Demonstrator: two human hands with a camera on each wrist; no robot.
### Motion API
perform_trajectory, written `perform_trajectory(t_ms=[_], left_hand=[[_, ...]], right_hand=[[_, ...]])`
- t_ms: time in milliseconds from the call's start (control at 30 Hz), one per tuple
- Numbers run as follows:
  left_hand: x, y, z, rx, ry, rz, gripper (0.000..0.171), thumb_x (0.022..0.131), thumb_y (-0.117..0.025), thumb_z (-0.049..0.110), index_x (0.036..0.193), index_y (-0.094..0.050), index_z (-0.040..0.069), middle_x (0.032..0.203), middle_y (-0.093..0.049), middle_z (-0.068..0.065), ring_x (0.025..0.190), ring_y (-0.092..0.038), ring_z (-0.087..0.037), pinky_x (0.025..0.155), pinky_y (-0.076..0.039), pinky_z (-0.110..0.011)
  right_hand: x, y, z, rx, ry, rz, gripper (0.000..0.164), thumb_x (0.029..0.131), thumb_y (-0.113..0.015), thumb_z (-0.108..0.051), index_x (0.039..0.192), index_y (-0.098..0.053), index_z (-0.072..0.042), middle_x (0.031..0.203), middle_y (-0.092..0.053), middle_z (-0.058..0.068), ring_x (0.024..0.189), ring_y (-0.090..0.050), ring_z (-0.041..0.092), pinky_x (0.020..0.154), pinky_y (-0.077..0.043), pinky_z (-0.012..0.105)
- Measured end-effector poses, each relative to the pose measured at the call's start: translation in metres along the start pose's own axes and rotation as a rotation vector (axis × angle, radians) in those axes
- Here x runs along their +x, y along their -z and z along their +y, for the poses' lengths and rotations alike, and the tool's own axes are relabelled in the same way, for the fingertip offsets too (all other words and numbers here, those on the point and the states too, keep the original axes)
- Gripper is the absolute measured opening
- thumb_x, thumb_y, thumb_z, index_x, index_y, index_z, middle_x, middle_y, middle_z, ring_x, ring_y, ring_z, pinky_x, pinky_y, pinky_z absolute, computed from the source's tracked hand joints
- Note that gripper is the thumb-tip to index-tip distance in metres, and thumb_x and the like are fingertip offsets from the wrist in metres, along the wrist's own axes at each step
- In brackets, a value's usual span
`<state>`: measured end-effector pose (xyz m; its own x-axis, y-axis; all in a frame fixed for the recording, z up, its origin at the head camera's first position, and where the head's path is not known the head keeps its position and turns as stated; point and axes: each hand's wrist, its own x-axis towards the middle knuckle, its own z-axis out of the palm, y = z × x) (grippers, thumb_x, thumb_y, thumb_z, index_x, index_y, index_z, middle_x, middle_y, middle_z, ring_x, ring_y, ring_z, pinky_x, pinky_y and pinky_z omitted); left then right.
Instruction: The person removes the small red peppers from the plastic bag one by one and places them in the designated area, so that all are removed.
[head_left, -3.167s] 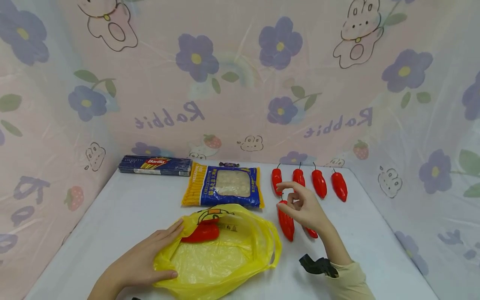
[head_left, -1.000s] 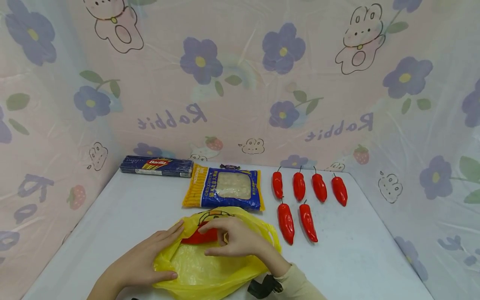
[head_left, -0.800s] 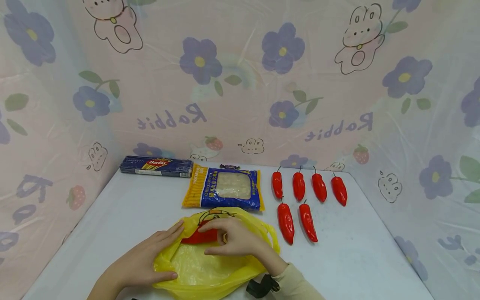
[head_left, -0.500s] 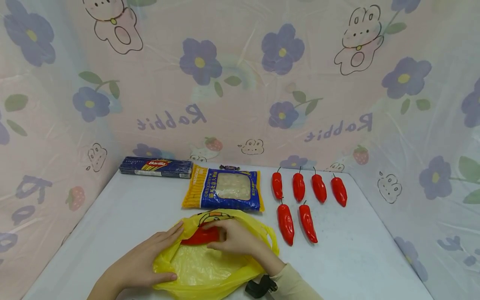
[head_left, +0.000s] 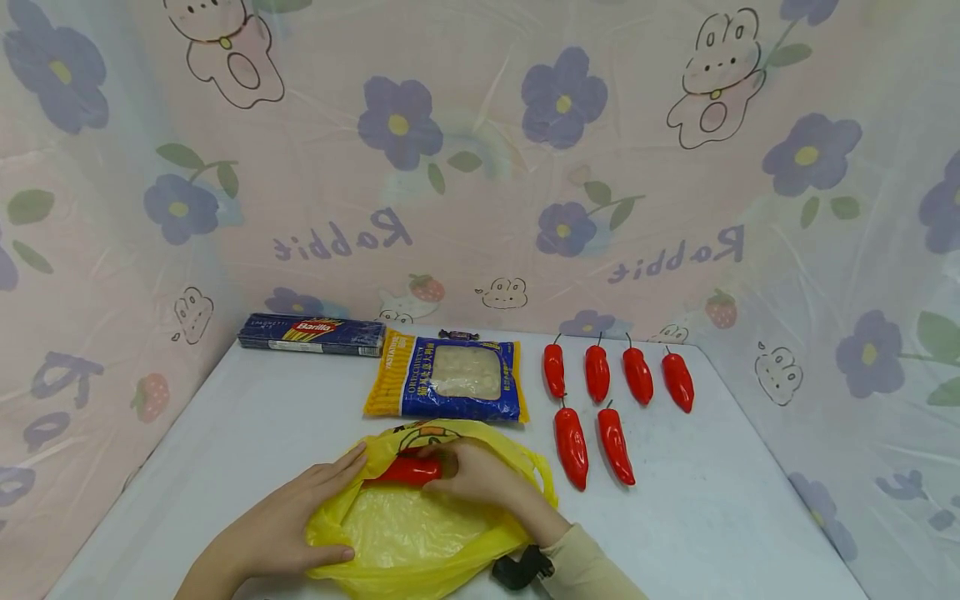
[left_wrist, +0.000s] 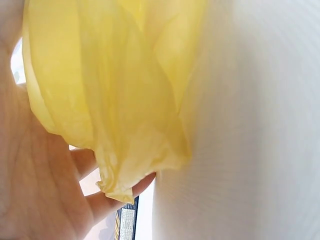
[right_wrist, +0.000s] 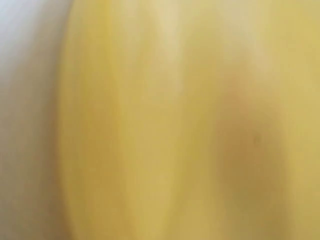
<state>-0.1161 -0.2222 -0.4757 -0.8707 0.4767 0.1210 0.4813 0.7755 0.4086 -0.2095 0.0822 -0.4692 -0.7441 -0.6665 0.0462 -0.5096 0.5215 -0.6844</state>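
A yellow plastic bag lies with its mouth spread at the table's near side. Inside it is a red chili pepper, partly covered by the bag's edge. My right hand reaches into the bag and grips the pepper's right end between thumb and fingers. The left hand rests against the bag's left side, fingers straight and thumb apart. In the left wrist view, the bag's yellow film hangs beside that palm. Blurred yellow plastic fills most of the right wrist view.
Several more red chili peppers lie in two rows on the right of the white table. Behind the bag is a blue and yellow pasta pack, with a small wrapped candy beyond. A dark blue spaghetti box lies back left.
My right hand has gone from above the table peppers left into the bag, then lowered and closed on the pepper there, which has shifted slightly. The left hand has stayed put.
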Motion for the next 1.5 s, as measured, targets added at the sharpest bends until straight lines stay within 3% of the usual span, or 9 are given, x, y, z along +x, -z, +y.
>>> perform_trajectory(t_ms=[200, 433, 600, 900, 1333, 1500], left_hand=[[0.000, 0.001, 0.001, 0.000, -0.011, 0.005, 0.101, 0.083, -0.074, 0.073, 0.165, -0.042, 0.022, 0.174, -0.031, 0.008, 0.139, -0.054, -0.021, 0.105, -0.056, -0.051], [-0.001, 0.002, 0.003, 0.013, -0.038, 0.017, 0.101, 0.084, -0.074, 0.073, 0.165, -0.040, 0.023, 0.174, -0.031, 0.007, 0.138, -0.055, -0.020, 0.105, -0.056, -0.050], [-0.001, 0.001, 0.002, 0.015, -0.045, 0.019, 0.101, 0.084, -0.075, 0.071, 0.165, -0.041, 0.022, 0.174, -0.031, 0.007, 0.136, -0.056, -0.019, 0.104, -0.056, -0.048], [0.000, 0.001, 0.002, -0.002, 0.004, -0.014, 0.101, 0.084, -0.073, 0.074, 0.165, -0.041, 0.022, 0.174, -0.030, 0.009, 0.138, -0.055, -0.019, 0.105, -0.057, -0.048], [-0.001, 0.005, 0.005, -0.001, -0.011, -0.023, 0.102, 0.084, -0.073, 0.074, 0.166, -0.039, 0.024, 0.174, -0.031, 0.007, 0.136, -0.056, -0.021, 0.104, -0.057, -0.050], [-0.001, 0.006, 0.006, 0.010, -0.024, -0.018, 0.103, 0.085, -0.073, 0.074, 0.166, -0.038, 0.023, 0.174, -0.031, 0.005, 0.135, -0.056, -0.022, 0.104, -0.057, -0.050]], right_hand=[[0.000, 0.003, 0.004, 0.043, -0.015, -0.023, 0.053, 0.085, -0.090, -0.015, 0.134, -0.070, -0.016, 0.132, -0.071, -0.007, 0.128, -0.062, 0.011, 0.117, -0.046, 0.032], [-0.001, 0.005, 0.003, 0.050, -0.063, -0.038, 0.044, 0.085, -0.089, -0.017, 0.126, -0.074, -0.016, 0.132, -0.070, -0.009, 0.129, -0.059, 0.010, 0.119, -0.044, 0.035], [-0.001, 0.009, -0.002, 0.018, -0.076, -0.040, 0.041, 0.085, -0.090, -0.019, 0.123, -0.075, -0.016, 0.130, -0.071, -0.008, 0.120, -0.060, 0.007, 0.113, -0.048, 0.033], [-0.003, 0.021, -0.015, -0.101, 0.009, -0.012, 0.035, 0.086, -0.090, -0.021, 0.118, -0.077, -0.014, 0.124, -0.076, -0.006, 0.112, -0.066, 0.007, 0.104, -0.054, 0.027], [-0.012, 0.038, -0.029, -0.190, 0.082, 0.003, 0.032, 0.088, -0.089, -0.025, 0.117, -0.075, -0.020, 0.116, -0.076, -0.009, 0.107, -0.068, 0.016, 0.100, -0.054, 0.027], [-0.018, 0.047, -0.038, -0.160, 0.077, -0.016, 0.029, 0.089, -0.088, -0.025, 0.115, -0.075, -0.024, 0.115, -0.074, -0.013, 0.097, -0.066, 0.023, 0.084, -0.051, 0.021]])
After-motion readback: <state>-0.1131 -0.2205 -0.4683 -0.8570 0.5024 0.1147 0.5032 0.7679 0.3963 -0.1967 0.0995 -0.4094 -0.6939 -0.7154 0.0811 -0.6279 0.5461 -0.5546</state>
